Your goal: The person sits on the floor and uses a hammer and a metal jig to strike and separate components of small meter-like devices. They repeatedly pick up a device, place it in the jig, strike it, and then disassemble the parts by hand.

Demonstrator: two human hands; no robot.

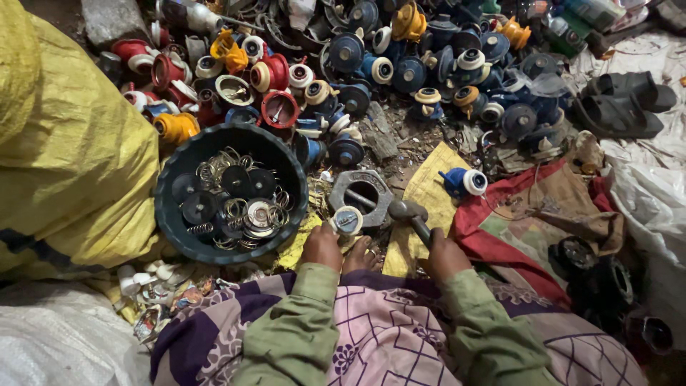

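Nearest the camera, 2 green sleeves reach out over a lap covered in purple and pink patterned cloth (386, 336). The left hand (321, 246) pinches a small round white-rimmed part (348, 220) at its fingertips, just beside a bare foot (359, 255). The right hand (444, 254) is wrapped tight round the handle of a hammer (411, 214), whose metal head lies just beside that part. Just beyond sits a grey hexagonal metal block (361, 191) with a round hole. To the left stands a dark round tub (171, 182) holding springs, rings and discs, against a yellow sack (71, 143). Farther off lies a heap of blue, red and orange round parts (400, 64), with black sandals (622, 104) at the far right.
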